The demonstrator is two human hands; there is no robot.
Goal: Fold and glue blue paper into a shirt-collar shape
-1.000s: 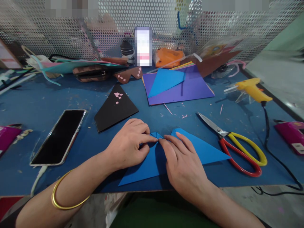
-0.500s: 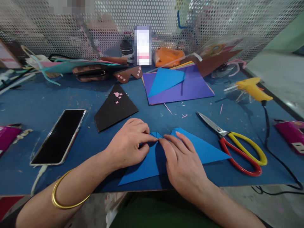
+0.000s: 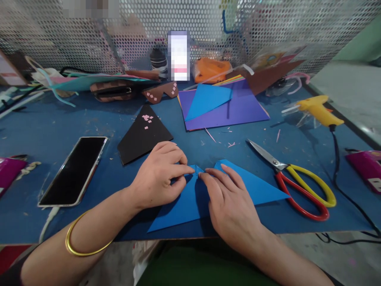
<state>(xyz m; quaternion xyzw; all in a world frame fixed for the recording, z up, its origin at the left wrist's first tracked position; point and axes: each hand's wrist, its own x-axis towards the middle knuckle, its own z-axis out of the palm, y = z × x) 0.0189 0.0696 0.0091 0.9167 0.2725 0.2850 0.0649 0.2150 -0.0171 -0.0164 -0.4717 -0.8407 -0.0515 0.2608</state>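
A folded blue paper sheet [image 3: 258, 188] lies at the near edge of the blue table [image 3: 44, 127], its points spreading left and right. My left hand [image 3: 157, 178], with a gold bangle on its wrist, is curled and pinches a small fold at the paper's top middle. My right hand [image 3: 229, 202] lies over the paper with its fingers pressed together on the same fold, fingertip to fingertip with the left hand.
Red and yellow scissors [image 3: 297, 182] lie right of the paper, a yellow glue gun [image 3: 318, 111] further back. A black phone [image 3: 74, 171] and a black paper triangle [image 3: 143, 135] are to the left. Purple and blue sheets [image 3: 235, 107] lie behind, before a perforated screen [image 3: 190, 24].
Both hands stay on the fold; the left hand has lifted and shifted slightly back. The view has tipped a little.
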